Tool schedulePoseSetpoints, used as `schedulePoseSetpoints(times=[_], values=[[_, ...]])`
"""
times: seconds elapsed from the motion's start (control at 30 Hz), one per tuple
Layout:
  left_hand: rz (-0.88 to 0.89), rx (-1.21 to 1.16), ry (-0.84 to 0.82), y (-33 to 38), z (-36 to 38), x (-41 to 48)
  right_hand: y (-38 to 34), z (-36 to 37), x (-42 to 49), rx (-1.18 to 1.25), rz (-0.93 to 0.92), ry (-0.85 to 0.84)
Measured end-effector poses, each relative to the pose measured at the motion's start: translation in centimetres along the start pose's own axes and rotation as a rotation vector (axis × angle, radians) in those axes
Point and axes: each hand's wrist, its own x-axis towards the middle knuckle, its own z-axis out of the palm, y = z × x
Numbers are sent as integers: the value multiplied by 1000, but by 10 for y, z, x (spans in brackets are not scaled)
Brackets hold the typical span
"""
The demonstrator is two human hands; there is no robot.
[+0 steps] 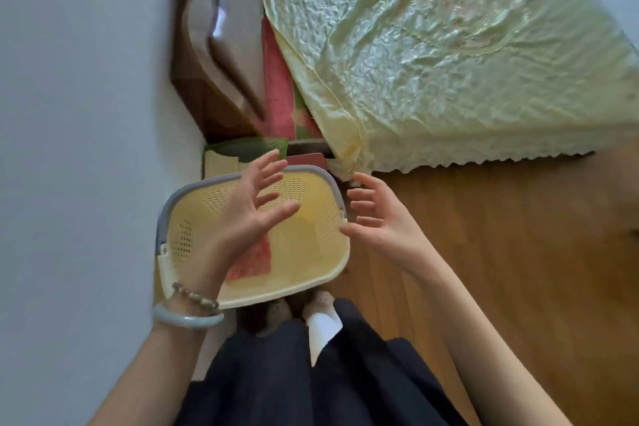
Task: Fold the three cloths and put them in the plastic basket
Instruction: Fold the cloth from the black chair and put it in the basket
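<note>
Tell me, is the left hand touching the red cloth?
Cannot tell. In the head view the left hand overlaps the red cloth in the basket; no gap shows.

Left hand (242,218) above plastic basket (304,263)

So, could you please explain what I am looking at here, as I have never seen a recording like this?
There is no machine here. A person wears one camera on the head, so you look down along their arms at their own bare hands. The left hand, the one with bracelets at the wrist, hovers with spread fingers over a cream plastic basket standing on the wooden floor. The right hand is beside the basket's right rim, fingers loosely bent. Neither hand holds anything. A red cloth lies inside the basket. Beyond it is a bed with a pale cover.
</note>
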Motion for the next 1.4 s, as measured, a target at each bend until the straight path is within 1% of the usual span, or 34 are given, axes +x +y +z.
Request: schedulePoseSetpoints(times=[0.1, 0.2, 0.47, 0.63, 0.77, 0.93, 1.17, 1.4], values=[[90, -25, -96, 27, 25, 10, 5, -33, -33, 47, 9, 171], [149, 1, -193, 51, 55, 22, 12, -67, -64, 100, 3, 325], [248, -2, -398, 98, 177, 46, 52, -162, -149, 209, -13, 633], [307, 19, -558, 124, 281, 47, 94, -228, -211, 225, 14, 741], [376, 63, -627, 140, 362, 47, 128, -284, -257, 239, 20, 827], [403, 56, -711, 159, 443, 49, 159, -341, -300, 253, 22, 936], [378, 47, -836, 172, 530, 74, 192, -399, -316, 267, 63, 1037], [381, 41, -960, 188, 627, 137, 223, -474, -312, 286, 107, 1182]])
